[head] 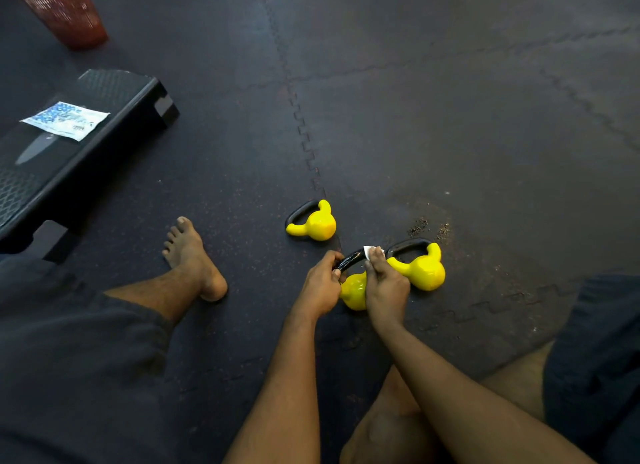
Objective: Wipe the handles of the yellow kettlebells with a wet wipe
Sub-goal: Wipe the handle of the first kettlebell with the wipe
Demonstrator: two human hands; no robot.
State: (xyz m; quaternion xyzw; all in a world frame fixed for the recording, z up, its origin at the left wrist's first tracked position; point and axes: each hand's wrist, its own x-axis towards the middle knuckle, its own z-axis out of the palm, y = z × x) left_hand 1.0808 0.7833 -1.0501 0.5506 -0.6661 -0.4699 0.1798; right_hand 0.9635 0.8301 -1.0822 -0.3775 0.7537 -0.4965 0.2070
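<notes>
Three yellow kettlebells with black handles lie on the dark rubber floor. The nearest kettlebell (354,290) is between my hands. My left hand (320,285) grips the left end of its black handle (351,258). My right hand (384,285) holds a white wet wipe (370,252) wrapped round the handle's right end. A second kettlebell (424,269) lies just right of my right hand, touching or nearly touching it. The third kettlebell (317,223) lies on its side farther away, apart from both hands.
A black step platform (104,134) stands at the left with a blue-and-white wipes packet (65,120) on top. A red mesh bin (65,10) is at the far upper left. My bare left foot (190,255) rests left of the kettlebells. Grit (427,226) is scattered beyond them.
</notes>
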